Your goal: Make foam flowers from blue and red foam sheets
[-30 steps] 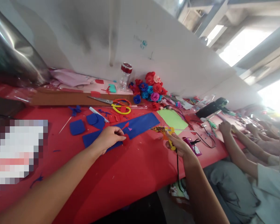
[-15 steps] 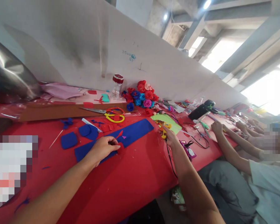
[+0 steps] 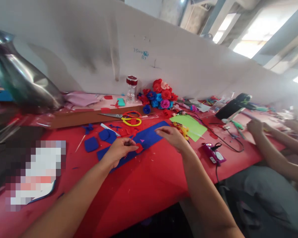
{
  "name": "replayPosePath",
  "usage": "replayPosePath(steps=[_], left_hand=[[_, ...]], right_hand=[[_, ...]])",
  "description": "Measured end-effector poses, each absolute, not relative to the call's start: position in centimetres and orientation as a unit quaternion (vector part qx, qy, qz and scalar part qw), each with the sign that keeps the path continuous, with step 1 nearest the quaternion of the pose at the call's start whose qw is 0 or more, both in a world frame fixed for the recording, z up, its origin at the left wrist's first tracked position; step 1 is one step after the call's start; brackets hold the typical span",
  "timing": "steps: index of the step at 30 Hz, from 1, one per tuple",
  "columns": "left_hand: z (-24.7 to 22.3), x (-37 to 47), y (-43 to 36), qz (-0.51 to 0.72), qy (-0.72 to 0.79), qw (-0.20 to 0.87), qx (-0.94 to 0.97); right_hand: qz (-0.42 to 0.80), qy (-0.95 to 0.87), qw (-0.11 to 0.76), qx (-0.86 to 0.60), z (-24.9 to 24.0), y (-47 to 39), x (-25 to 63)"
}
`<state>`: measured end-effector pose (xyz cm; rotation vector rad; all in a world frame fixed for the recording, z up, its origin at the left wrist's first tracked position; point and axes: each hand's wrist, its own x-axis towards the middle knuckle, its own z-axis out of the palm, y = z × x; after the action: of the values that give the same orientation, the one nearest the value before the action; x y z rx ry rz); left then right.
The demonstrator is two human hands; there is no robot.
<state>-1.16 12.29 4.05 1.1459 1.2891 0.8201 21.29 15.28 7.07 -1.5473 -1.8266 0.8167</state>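
My left hand (image 3: 120,151) pinches a small red piece (image 3: 139,147) above a long blue strip (image 3: 155,132) on the red table (image 3: 149,178). To its right, my right hand (image 3: 171,136) hangs over the strip's right part; its fingers are pressed together, and anything between them is too small to make out. Beside that hand, the yellow tool (image 3: 183,129) lies on a light green sheet (image 3: 195,127). Blue cut pieces (image 3: 91,144) and a white pen (image 3: 110,129) lie left of the strip. Yellow and red handled scissors (image 3: 131,122) lie behind it.
Paper roses (image 3: 164,96) and a lidded glass jar (image 3: 131,89) stand by the wall. A metal jug (image 3: 27,76) is at the left, a purple box (image 3: 213,154) with a cord at the right. Another person's hand (image 3: 255,127) is further right.
My right hand has let go of the yellow tool and moved left toward my left hand. My left hand still pinches the red piece. The view has shifted left.
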Motion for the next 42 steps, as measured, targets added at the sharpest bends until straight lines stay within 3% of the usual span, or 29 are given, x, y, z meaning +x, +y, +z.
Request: replayPosePath(steps=[6,14,19,23,25,42], left_hand=[[4.2,-1.4,12.1,0.395,0.541,0.572,0.474],[3.3,-0.8,12.2,0.415,0.538,0.567,0.465],[4.7,-1.1,11.8,0.515,0.528,0.525,0.424],[4.9,-2.3,11.5,0.570,0.518,0.535,0.347],[4.6,-3.0,11.5,0.568,0.499,0.558,0.341],[5.2,-2.1,10.5,0.537,0.499,0.587,0.343]], right_hand=[[0.393,-0.781,0.221,-0.433,6.5,15.3,14.7],[0.377,-0.766,0.223,-0.471,4.4,15.6,15.4],[0.379,-0.715,0.345,-0.476,6.1,16.1,14.2],[0.470,-0.548,0.502,-0.476,6.6,16.1,12.9],[0.515,-0.465,0.539,-0.477,6.2,15.9,12.5],[0.614,-0.358,0.544,-0.446,5.7,15.1,11.7]])
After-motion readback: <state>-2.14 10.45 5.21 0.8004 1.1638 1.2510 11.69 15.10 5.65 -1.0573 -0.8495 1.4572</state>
